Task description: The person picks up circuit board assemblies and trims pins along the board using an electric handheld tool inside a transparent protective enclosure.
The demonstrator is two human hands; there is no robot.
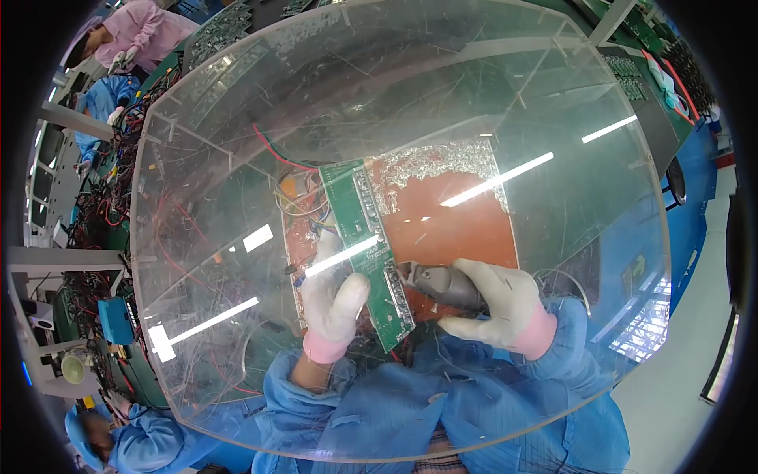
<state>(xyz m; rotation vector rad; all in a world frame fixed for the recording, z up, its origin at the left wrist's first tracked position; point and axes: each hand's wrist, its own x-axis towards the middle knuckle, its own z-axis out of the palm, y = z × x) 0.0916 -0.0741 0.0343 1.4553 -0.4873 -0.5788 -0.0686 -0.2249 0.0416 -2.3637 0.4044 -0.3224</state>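
Under a clear plastic shield, a long green circuit board lies tilted over an orange-brown mat. My left hand, in a white glove with a pink cuff, grips the board's left side between thumb and fingers; some fingers are hidden beneath it. My right hand, gloved the same way, is wrapped round a grey air nipper. The nipper's head meets the board's right edge, where a row of solder joints and metal parts runs. Coloured wires stick out behind the board's left side.
Clipped metal bits cover the mat's far part. The scratched shield spans the work area, with lamp glare on it. Co-workers in pink and blue sit at the left. Cable bundles and a blue box stand there too.
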